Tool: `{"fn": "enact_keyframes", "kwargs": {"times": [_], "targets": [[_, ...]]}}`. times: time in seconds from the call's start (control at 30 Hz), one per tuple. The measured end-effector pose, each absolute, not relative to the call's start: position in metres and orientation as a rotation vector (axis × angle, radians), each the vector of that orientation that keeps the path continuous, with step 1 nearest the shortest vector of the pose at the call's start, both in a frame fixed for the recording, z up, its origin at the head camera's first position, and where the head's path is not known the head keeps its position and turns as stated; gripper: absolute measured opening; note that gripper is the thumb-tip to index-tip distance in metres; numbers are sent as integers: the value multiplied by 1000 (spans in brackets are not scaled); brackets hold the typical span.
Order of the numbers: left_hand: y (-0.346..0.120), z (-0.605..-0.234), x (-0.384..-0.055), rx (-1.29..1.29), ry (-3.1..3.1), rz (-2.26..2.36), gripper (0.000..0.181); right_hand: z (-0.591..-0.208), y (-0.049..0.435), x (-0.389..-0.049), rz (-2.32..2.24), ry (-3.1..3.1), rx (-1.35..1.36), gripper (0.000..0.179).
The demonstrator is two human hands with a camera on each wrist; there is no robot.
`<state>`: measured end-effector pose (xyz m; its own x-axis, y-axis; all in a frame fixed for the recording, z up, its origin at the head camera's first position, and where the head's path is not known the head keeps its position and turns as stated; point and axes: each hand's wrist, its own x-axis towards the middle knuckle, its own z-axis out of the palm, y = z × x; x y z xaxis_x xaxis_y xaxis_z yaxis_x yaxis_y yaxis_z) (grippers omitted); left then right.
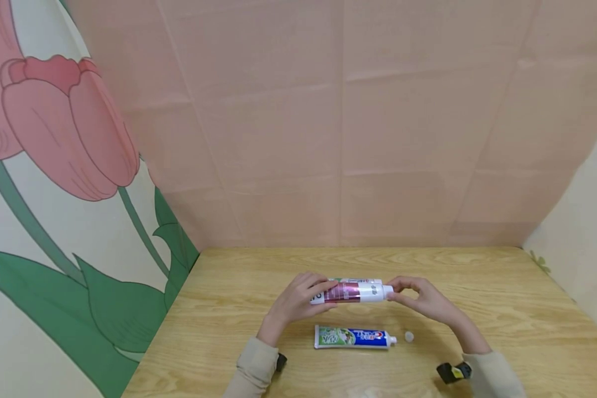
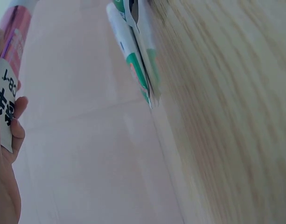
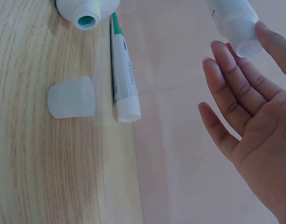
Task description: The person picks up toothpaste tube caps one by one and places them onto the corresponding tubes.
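My left hand [image 1: 298, 298] grips a pink and white toothpaste tube [image 1: 345, 292] near its tail end, holding it level above the table. At the tube's other end, the thumb and fingers of my right hand [image 1: 425, 298] pinch its white cap [image 1: 388, 291]. In the right wrist view that cap sits on the tube, between thumb and fingertips. Nearer me lies a blue and green toothpaste tube [image 1: 352, 337], its nozzle [image 3: 87, 21] uncapped. A loose white cap [image 1: 409, 336] lies on its side just right of that nozzle.
Behind the held tube, a green and white toothpaste tube [image 3: 125, 74] lies on the wooden table [image 1: 219, 309], its cap on. A pink cloth backdrop [image 1: 338, 138] hangs at the table's far edge. Tulip-patterned cloth [image 1: 69, 132] stands at the left.
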<state>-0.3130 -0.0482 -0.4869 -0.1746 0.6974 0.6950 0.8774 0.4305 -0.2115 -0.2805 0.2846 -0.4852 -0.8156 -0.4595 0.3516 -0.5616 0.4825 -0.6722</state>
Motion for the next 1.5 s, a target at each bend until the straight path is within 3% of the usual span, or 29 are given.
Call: {"fn": "enact_keyframes", "kwargs": {"times": [0.23, 0.53, 0.93, 1.5], "targets": [[-48, -487, -312, -1327, -1945, -312, 53, -487, 285, -283, 1259, -2616, 887, 10], [-48, -488, -312, -1337, -1923, -316, 63, -485, 284, -281, 1216, -2626, 940, 21], [-51, -487, -306, -1362, -1929, -317, 54, -488, 279, -272, 1225, -2619, 925, 29], [-51, -487, -305, -1346, -1910, -307, 60, -486, 279, -271, 1256, -2648, 902, 28]]}}
